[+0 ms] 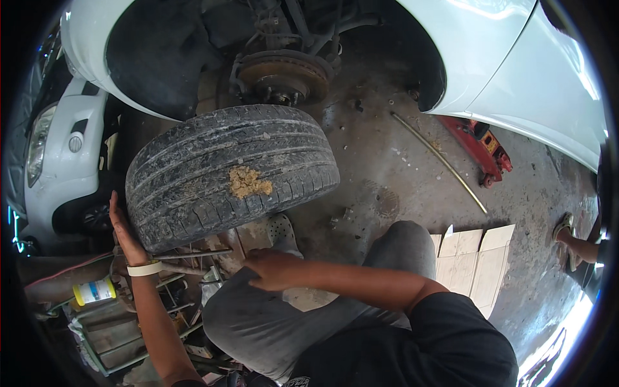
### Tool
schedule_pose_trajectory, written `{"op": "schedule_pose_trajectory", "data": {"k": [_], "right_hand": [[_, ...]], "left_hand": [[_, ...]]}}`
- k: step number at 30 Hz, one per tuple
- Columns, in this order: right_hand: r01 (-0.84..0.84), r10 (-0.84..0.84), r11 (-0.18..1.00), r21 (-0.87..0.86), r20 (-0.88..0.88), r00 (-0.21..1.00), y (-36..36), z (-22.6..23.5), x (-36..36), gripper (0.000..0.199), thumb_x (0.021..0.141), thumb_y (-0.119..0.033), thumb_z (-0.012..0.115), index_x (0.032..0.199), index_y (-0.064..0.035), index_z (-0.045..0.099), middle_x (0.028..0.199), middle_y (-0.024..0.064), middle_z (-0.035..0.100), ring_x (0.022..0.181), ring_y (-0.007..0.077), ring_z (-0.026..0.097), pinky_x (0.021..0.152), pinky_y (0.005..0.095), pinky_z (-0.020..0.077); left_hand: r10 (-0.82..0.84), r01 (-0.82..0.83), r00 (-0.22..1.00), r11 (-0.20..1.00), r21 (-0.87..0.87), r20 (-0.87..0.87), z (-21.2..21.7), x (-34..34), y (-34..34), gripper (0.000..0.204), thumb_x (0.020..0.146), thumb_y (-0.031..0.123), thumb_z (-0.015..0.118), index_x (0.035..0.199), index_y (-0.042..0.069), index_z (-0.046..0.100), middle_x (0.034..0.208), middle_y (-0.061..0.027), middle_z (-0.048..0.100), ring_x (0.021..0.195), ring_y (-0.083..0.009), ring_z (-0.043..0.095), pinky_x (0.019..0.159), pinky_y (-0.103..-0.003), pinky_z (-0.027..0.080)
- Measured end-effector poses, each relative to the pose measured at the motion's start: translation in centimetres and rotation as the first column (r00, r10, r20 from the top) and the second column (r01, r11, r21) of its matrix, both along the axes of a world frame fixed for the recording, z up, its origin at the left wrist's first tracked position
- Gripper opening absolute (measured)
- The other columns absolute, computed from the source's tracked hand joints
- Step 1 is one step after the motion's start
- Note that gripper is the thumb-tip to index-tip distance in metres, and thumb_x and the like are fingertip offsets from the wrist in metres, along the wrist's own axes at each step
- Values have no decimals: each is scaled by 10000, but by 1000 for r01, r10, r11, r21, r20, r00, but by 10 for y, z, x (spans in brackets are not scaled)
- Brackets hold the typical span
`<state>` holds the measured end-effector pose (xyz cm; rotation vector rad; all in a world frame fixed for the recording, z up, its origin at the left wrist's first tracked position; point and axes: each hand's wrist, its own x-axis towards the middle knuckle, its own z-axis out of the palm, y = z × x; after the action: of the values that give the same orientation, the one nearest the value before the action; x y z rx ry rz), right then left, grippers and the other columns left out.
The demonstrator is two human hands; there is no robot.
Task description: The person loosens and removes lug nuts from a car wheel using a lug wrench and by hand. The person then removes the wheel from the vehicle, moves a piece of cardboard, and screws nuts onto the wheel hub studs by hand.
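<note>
A worn, dirty wheel tyre (pixel 213 164) stands upright on its tread in front of me, with a tan clump of mud (pixel 250 182) stuck to it. My left hand (pixel 129 235), with a pale band at the wrist, lies along the tyre's left side, fingers stretched out. Over my bent leg, just below the tyre, is my right hand (pixel 274 267); its fingers look curled, and whatever they may hold is hidden. The tip of a metal rod (pixel 200 253) ends a little left of that hand. Behind the tyre, a rusty brake disc (pixel 284 71) sits in the wheel arch.
A white car's fender (pixel 477 45) arches overhead. On the right lie a brass-coloured bar (pixel 442 161), a red floor jack (pixel 480 148) and flattened cardboard (pixel 474 264). A metal rack (pixel 119 335) and yellow-and-white tub (pixel 95 291) stand left. Another person's foot (pixel 566 232) shows far right.
</note>
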<state>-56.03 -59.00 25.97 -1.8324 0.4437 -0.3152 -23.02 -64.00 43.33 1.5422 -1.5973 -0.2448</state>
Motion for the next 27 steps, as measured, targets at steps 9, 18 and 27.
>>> {"op": "schedule_pose_trajectory", "data": {"k": [9,18,27], "right_hand": [[-344,80,909,235,712,698,-65,90,-95,378,999,-316,667,1215,-8,635,1116,82,720,1035,214,690,890,362,538],[834,-840,539,116,147,522,-188,62,-94,669,1031,-572,427,1436,-51,538,1350,265,619,1304,421,554,1121,432,386],[857,-854,515,34,104,509,-176,60,-104,708,1039,-526,444,1529,-15,436,1490,246,532,1433,360,463,1189,376,302]], "left_hand": [[-4,3,999,999,47,34,5,-12,-2,960,993,765,300,1586,10,297,1647,-142,314,1528,-276,267,1267,-428,130],[66,-54,928,998,-43,367,14,-50,9,569,1106,378,337,1532,10,413,1607,-178,383,1533,-330,270,1250,-447,182],[71,-68,927,997,-23,368,21,-33,-4,571,1101,403,352,1549,55,412,1634,-165,344,1557,-346,197,1262,-461,144]]}}
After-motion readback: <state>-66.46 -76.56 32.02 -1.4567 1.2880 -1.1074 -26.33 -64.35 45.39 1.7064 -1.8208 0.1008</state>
